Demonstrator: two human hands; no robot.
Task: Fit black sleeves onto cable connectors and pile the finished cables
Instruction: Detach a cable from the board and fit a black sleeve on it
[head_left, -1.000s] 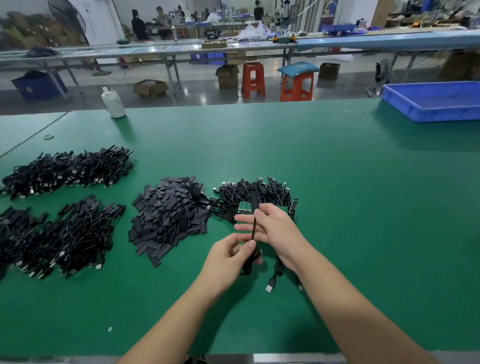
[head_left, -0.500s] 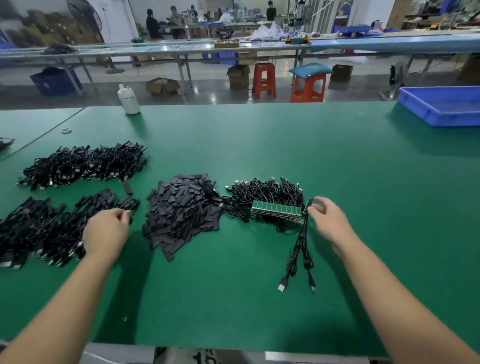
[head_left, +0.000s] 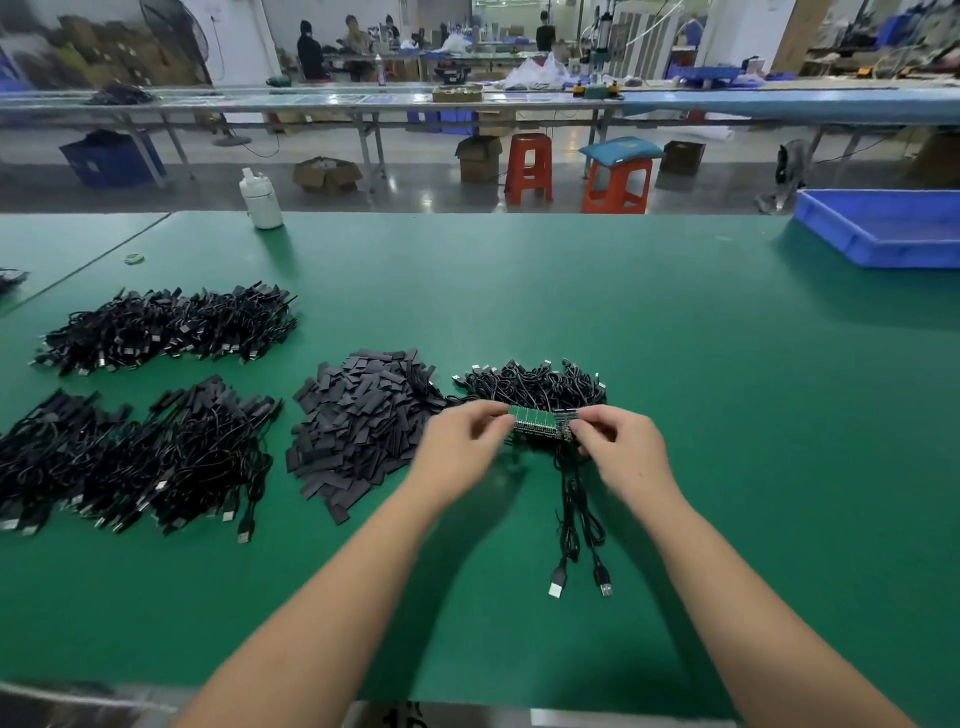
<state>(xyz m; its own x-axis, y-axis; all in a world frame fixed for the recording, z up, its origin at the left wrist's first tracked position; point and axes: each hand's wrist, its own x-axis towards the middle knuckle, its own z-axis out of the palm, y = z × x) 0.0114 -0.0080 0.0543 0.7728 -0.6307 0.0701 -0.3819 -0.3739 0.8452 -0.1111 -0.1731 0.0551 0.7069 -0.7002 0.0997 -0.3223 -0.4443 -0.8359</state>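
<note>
Hands regrouped: left hand (head_left: 464, 441) back from the finished pile at 9 o'clock, joining right hand (head_left: 618, 451); both pinch the green strip (head_left: 540, 420). Next cable starting.

Bright, even overhead lighting. Soft shadows lie under both forearms on the green table (head_left: 675, 364). Glare on the far floor (head_left: 431, 197). Wide-angle bending at edges; near-left corner blurred.
</note>
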